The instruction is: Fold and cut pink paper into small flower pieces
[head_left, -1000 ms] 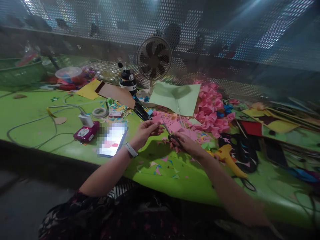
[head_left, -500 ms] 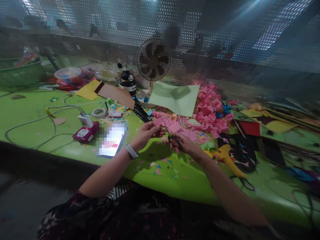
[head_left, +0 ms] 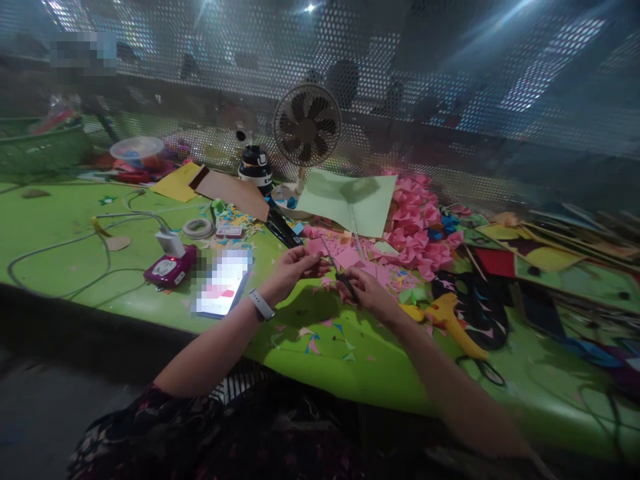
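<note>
Along the green table (head_left: 380, 377), a mostly bare strip runs between my wrists and the near edge. My right hand (head_left: 371, 292) wraps the scissors (head_left: 349, 287); my left hand (head_left: 294, 271) pinches pink paper (head_left: 314, 246) (just beside the blades). Since the earlier frame, my hands barely shift; the fan (head_left: 307, 125) sits lower in view.

On the green tabletop (head_left: 55, 230) we see a lit phone (head_left: 227, 287) lying beside a purple box (head_left: 171, 267) with a white plug (head_left: 169, 244) standing on it. Beyond the phone lies a tape roll (head_left: 199, 229). Farther back, we find a fan (head_left: 307, 127) near a dark bottle (head_left: 255, 175). At our far left sits what looks, in the dimness, like a green basket (head_left: 37, 150).
</note>
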The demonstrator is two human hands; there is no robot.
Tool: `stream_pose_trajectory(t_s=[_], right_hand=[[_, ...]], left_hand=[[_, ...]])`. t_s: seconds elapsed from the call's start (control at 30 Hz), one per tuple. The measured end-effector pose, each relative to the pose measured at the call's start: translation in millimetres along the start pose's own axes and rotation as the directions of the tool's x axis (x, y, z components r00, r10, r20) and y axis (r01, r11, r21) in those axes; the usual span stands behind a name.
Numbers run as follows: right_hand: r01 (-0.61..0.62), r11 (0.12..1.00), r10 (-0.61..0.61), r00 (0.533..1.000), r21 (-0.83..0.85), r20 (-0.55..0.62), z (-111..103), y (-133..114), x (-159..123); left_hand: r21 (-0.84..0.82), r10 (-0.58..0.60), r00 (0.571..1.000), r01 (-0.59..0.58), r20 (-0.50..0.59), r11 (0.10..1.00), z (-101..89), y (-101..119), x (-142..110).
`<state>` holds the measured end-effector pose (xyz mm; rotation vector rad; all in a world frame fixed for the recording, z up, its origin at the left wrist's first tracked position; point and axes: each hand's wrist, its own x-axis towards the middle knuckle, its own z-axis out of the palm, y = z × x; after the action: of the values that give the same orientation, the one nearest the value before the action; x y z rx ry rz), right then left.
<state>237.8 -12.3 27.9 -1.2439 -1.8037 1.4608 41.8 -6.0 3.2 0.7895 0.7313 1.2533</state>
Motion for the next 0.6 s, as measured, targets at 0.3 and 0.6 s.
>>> stream_pose_trajectory(t_s=[0.3,0.6], right_hand=[[0.009,1.0,-0.01,0.999,-0.018,-0.051,0.5,2.5,1.0],[-0.018,0.999,0.017,0.998,-0.027,-0.055,1.1,3.7,1.6]], left_hand=[[-0.008,0.012,0.999,-0.012,-0.032,1.0,-2.0,0.4,2.2],[0.035,0.033,0.998,-0.031,-0.057,0.999,-1.6,1.9,1.6]])
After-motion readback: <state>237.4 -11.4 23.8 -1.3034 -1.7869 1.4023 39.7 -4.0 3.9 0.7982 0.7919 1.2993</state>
